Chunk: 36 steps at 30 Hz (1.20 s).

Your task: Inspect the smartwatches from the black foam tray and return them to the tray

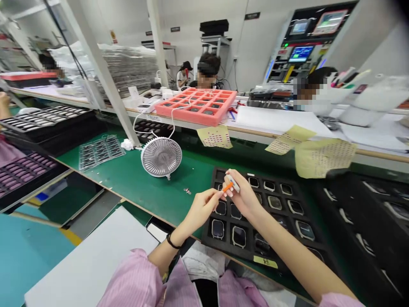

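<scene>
Both my hands meet above the near left part of a black foam tray [220, 251]. My right hand [244, 194] is closed around a small pale watch case [234, 184], held up off the tray and tilted. Fingers of my left hand [204, 207] pinch a thin orange strip or stick [228, 187] and hold it against the case; its exact kind is too small to tell. In the tray, square watch cases with dark screens sit in separate compartments, such as the watch case [239, 236] at the front.
A white fan [161, 157] stands on the green bench [134, 179]. To its left lies a clear plastic tray [101, 152]. More black trays [358, 230] are stacked at right. A pink foam tray [220, 116] rests on the shelf. Several people sit beyond.
</scene>
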Each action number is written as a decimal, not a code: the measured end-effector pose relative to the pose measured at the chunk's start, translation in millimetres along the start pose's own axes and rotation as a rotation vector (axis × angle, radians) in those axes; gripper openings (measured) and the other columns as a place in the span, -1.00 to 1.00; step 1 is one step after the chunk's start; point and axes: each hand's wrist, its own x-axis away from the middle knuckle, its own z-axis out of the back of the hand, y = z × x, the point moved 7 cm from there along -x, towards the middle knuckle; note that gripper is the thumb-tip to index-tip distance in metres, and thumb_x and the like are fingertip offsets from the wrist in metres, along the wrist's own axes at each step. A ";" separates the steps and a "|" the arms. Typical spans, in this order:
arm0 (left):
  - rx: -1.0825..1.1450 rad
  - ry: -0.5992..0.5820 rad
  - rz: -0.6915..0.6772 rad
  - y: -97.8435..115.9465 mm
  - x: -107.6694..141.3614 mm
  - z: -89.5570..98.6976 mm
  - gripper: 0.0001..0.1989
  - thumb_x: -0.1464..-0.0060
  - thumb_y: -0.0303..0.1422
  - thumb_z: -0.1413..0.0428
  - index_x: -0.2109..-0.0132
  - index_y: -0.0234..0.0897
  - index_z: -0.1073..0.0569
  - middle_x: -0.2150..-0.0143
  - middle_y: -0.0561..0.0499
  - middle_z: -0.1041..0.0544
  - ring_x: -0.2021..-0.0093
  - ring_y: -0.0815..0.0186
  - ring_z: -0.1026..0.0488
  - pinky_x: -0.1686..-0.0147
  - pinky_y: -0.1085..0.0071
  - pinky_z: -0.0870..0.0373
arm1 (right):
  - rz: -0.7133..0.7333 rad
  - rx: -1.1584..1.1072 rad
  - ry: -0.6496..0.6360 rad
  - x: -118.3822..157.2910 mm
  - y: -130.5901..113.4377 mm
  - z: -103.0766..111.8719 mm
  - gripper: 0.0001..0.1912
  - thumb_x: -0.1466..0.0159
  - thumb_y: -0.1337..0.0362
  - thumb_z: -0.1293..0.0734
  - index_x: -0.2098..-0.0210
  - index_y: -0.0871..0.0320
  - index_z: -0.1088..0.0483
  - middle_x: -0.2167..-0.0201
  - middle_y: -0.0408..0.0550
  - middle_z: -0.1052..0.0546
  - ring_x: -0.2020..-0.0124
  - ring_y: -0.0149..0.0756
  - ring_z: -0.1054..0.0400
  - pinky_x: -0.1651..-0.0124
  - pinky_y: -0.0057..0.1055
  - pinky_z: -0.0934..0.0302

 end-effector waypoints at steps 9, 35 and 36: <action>-0.011 -0.010 0.007 1.2 -3.3 -1.1 -0.55 -0.20 -0.03 0.02 0.30 -0.35 -0.51 0.64 0.18 -0.18 0.61 0.47 -0.08 0.55 0.50 -0.05 | -0.002 -0.056 -0.001 -0.5 -0.2 3.9 -0.68 -0.10 0.05 -0.48 0.40 0.09 -0.33 0.73 -0.37 -0.25 0.74 -0.52 -0.11 0.62 -0.52 -0.16; 0.212 -0.060 0.096 -36.6 -7.0 -8.3 -0.54 -0.14 -0.01 -0.04 0.34 -0.38 -0.51 0.67 0.14 -0.28 0.67 0.52 -0.05 0.61 0.51 0.04 | -0.237 -0.241 0.031 -0.3 40.9 13.5 -0.52 -0.10 0.20 -0.48 0.66 0.14 -0.10 0.84 -0.38 -0.08 0.81 -0.64 0.17 0.65 -0.59 -0.05; 0.205 -0.055 0.097 -38.5 -8.5 -8.4 -0.53 -0.14 -0.01 -0.04 0.35 -0.38 -0.51 0.68 0.14 -0.28 0.67 0.52 -0.06 0.61 0.50 0.03 | -0.224 -0.222 0.033 -1.5 41.3 14.8 -0.51 -0.12 0.18 -0.47 0.67 0.13 -0.08 0.85 -0.38 -0.06 0.81 -0.63 0.17 0.64 -0.58 -0.06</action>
